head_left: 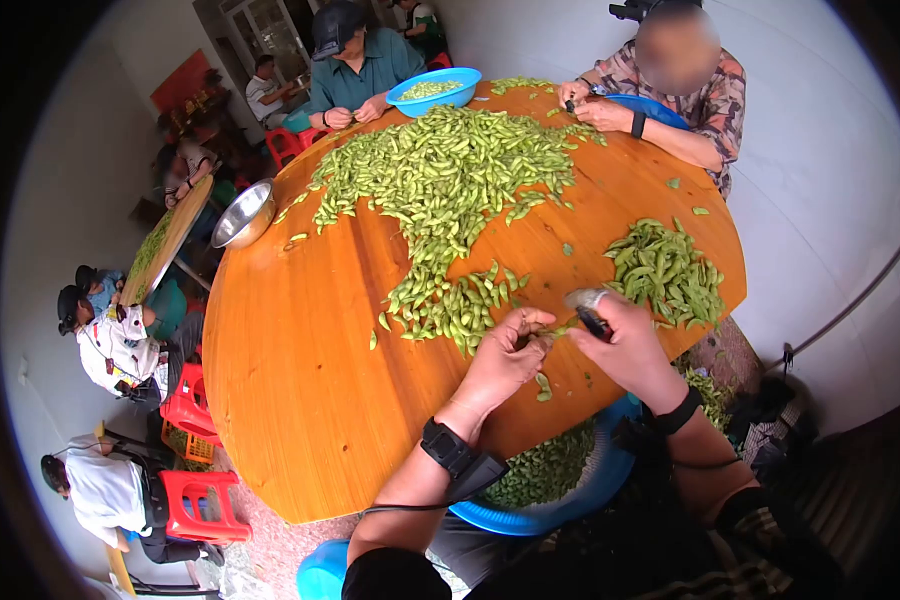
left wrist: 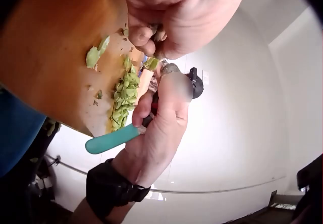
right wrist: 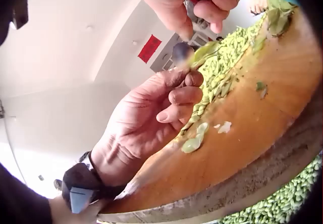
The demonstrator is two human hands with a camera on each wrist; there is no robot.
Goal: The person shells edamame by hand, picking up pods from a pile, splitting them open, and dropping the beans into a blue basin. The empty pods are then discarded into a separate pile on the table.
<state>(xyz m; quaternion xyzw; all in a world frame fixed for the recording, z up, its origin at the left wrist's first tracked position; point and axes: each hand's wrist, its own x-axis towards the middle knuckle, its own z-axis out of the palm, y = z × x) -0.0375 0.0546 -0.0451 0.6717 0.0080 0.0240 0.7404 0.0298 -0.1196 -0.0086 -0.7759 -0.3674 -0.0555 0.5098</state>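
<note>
Over the near edge of the round wooden table (head_left: 290, 400), my left hand (head_left: 505, 360) pinches a green bean pod (right wrist: 206, 54) between thumb and fingertips. Close beside it, my right hand (head_left: 625, 345) grips a tool with a teal handle (left wrist: 112, 139) and a black part; fingers hide most of its working end. The pod points toward that hand. A split pod (right wrist: 193, 142) lies on the wood below. Ahead spreads a big heap of bean pods (head_left: 450, 180), and to the right is a pile of flattened pods (head_left: 665, 275).
A blue basin (head_left: 615, 470) of green beans (head_left: 545, 468) sits below the table edge. Across the table, two people work beside blue basins. A steel bowl (head_left: 245, 215) stands at the left rim. Red stools (head_left: 200, 508) and other seated people are further left.
</note>
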